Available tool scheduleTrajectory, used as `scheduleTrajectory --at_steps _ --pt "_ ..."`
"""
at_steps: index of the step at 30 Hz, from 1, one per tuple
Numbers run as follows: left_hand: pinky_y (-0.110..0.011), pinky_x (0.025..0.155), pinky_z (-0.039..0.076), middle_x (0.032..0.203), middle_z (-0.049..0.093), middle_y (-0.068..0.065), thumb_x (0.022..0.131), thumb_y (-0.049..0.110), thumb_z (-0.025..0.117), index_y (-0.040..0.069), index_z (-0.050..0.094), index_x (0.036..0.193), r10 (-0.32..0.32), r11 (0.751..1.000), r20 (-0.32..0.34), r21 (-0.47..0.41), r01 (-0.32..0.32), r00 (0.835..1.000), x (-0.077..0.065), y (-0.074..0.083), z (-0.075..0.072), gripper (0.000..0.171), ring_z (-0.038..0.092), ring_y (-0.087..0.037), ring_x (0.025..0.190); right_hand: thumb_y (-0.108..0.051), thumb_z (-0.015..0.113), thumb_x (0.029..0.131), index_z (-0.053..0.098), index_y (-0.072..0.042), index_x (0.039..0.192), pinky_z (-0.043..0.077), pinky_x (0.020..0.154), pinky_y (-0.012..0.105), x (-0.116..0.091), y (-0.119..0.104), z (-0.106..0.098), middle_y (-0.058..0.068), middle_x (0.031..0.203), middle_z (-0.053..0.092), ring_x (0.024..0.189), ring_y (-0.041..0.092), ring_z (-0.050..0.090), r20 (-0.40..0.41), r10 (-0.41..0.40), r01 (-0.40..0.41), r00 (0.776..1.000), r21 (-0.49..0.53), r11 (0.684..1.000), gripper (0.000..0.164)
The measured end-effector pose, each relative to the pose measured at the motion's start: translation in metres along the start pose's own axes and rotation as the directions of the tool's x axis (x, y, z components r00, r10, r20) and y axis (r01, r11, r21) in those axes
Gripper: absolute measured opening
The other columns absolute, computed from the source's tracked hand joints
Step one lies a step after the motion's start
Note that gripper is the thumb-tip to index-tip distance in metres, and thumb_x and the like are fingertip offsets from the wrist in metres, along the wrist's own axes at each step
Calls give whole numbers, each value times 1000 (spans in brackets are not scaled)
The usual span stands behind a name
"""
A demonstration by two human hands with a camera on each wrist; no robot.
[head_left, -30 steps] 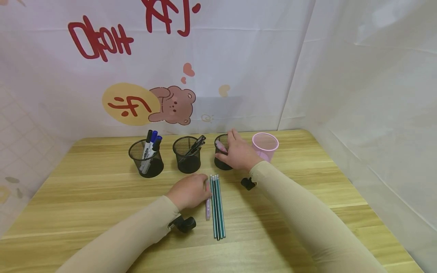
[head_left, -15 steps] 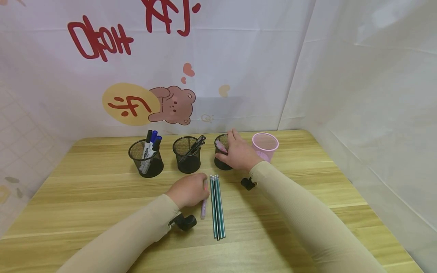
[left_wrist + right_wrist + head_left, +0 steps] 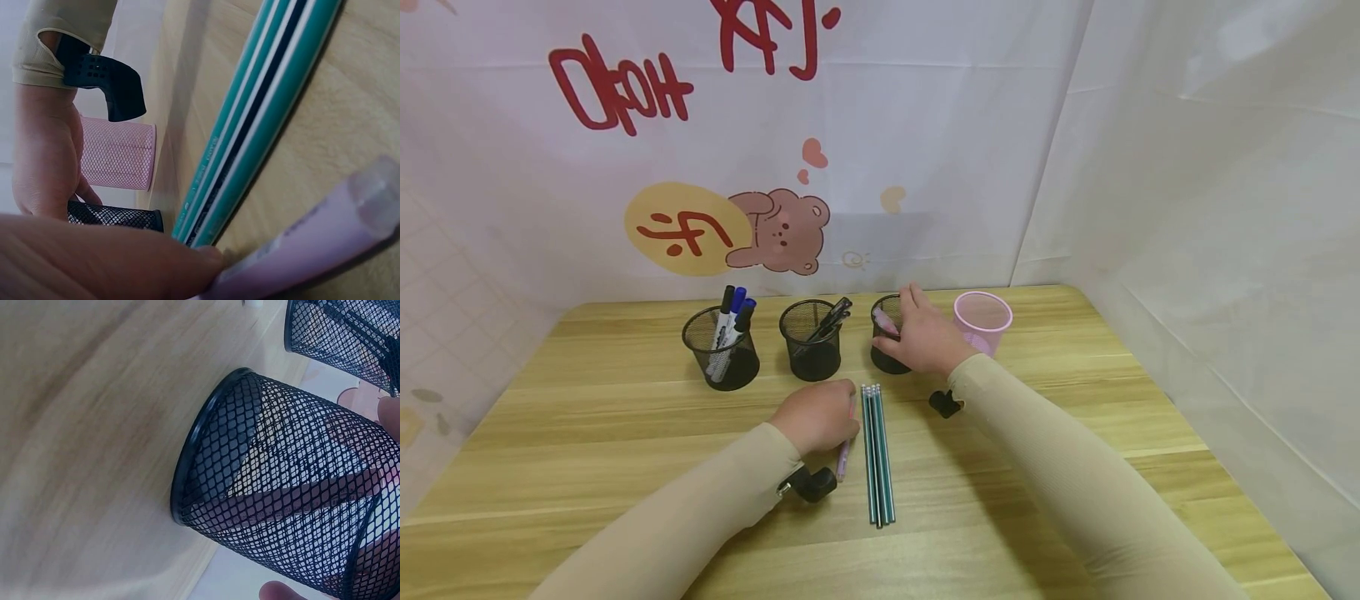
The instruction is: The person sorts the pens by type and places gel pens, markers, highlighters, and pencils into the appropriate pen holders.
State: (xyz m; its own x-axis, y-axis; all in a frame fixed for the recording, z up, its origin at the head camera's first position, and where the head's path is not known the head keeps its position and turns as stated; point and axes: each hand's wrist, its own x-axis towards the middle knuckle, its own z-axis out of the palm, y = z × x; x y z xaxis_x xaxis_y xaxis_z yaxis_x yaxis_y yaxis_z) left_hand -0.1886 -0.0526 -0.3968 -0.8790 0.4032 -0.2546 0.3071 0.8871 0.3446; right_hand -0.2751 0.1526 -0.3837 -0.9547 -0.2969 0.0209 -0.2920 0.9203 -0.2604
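Note:
My left hand [image 3: 820, 415] pinches a light purple pen [image 3: 842, 462] low over the table, just left of the pencils. In the left wrist view, the thumb lies on the pen's barrel [image 3: 300, 256], and its clear end points away from the hand. Several green striped pencils [image 3: 880, 467] lie side by side in the middle. At the back, my right hand [image 3: 928, 337] grips a black mesh pen cup [image 3: 300, 462], thumb in front and fingers over the far rim. Inside that cup leans a pink pen [image 3: 886, 322], showing through the mesh in the right wrist view.
To the left stand a black mesh cup with black pens [image 3: 815, 360] and another with blue and black markers [image 3: 730, 367]. A pink mesh cup [image 3: 982, 310] stands right of the right hand. A printed cloth [image 3: 925, 125] hangs behind the wooden table [image 3: 625, 442].
The left hand has drawn the purple pen slightly left, away from the pencils, and the pen's near end has swung left. The right hand has kept its hold on the cup.

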Motion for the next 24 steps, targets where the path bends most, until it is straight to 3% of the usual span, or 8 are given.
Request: scheduleTrajectory --at_steps 10,19,24 --pt "-38 74 54 82 65 0 92 23 76 6 66 112 -17 1000 -19 7 17 1000 3 -1 2 28 60 -19 75 -61 66 97 12 5 166 37 125 48 0 0 1 27 174 13 156 43 35 -14 -3 3 1000 9 1000 110" --pt "-33 60 45 77 64 0 91 19 72 10 61 107 -31 994 -43 -104 27 999 2 -4 1 22 58 -19 67 -61 67 96 12 4 166 37 125 48 0 0 2 27 174 14 155 43 36 -21 2 -1 1000 17 1000 111" --pt "-33 60 45 80 64 -1 90 18 72 10 61 118 -43 989 -64 -144 33 997 2 -3 0 31 60 -20 68 -61 67 96 12 4 166 38 124 49 -1 0 2 27 174 14 155 43 36 -25 3 -2 1000 19 1000 111"
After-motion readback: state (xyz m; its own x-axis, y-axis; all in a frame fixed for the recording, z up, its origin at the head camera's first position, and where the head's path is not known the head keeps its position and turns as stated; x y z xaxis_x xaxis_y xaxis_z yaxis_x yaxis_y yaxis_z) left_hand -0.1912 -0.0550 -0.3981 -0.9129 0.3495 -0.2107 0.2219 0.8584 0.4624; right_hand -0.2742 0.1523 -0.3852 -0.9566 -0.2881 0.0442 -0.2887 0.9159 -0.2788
